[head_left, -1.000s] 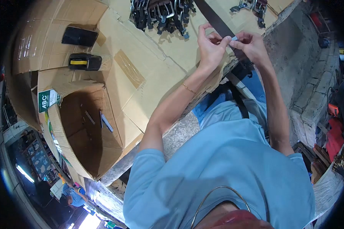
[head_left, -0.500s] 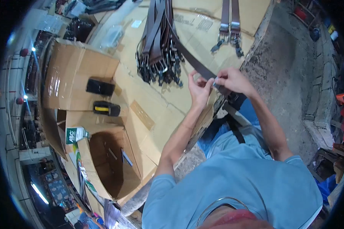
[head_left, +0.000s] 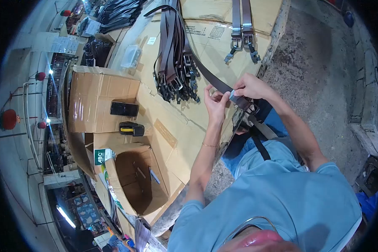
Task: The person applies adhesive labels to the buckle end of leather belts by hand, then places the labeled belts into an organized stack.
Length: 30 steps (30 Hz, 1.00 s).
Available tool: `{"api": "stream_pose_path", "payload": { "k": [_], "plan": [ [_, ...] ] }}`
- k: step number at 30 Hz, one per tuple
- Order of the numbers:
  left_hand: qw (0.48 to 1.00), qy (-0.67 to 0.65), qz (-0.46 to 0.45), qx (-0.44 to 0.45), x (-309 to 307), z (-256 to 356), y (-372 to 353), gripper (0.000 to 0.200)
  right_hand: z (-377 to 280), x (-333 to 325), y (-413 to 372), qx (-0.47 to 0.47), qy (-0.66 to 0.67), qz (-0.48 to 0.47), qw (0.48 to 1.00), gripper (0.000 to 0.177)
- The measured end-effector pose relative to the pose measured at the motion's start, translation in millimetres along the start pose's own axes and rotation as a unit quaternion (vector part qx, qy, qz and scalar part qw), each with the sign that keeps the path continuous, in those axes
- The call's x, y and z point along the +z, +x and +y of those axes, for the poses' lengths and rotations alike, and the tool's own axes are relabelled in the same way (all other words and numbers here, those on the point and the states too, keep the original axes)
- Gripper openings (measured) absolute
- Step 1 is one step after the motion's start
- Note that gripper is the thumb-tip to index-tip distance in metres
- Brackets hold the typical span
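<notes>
A dark brown belt [head_left: 210, 76] stretches from the pile across the cardboard to the table edge. Near its buckle [head_left: 251, 110] a small light-blue label [head_left: 232, 95] lies against the strap. My left hand [head_left: 216, 106] pinches the strap at the label, thumb on the label's edge. From the other side, my right hand [head_left: 253, 87] has its fingertips closed at the same label. A heap of brown belts [head_left: 170, 50] with buckles lies left of my hands. Two belts [head_left: 242, 25] with silvery bands near their buckles lie side by side farther up.
An open carton [head_left: 126, 168] stands at the left, with thin sticks inside. Above it, a phone [head_left: 124, 108] and a black-and-yellow tool [head_left: 131, 129] rest on cardboard. A clear plastic box [head_left: 131, 56] is farther back. Concrete floor [head_left: 306, 84] lies right of the table.
The camera view has shifted, moving the table contents in the frame. The belt's buckle now shows below my right hand, and more of the light-blue label is visible on the strap.
</notes>
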<state>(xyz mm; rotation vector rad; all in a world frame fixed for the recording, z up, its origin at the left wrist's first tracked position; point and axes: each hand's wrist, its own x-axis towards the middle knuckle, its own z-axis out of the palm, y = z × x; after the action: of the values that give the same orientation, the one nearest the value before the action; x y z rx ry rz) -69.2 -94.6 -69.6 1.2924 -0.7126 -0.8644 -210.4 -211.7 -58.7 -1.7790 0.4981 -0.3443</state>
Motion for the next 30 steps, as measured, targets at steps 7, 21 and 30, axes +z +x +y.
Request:
{"api": "stream_pose_path", "payload": {
  "k": [7,21,30],
  "plan": [
    [1.0,0.011,0.005,-0.012,4,4,-2,0.051,-14,21,-11,0.063,-0.059,0.14,0.986,0.023],
    [0.967,-0.195,0.053,-0.154,13,11,-25,0.045,10,-17,-11,0.076,0.328,0.021,0.941,0.03],
    [0.819,-0.549,-0.035,-0.164,49,19,-65,0.027,-15,16,17,0.128,0.403,-0.074,0.903,0.025]
  ]
}}
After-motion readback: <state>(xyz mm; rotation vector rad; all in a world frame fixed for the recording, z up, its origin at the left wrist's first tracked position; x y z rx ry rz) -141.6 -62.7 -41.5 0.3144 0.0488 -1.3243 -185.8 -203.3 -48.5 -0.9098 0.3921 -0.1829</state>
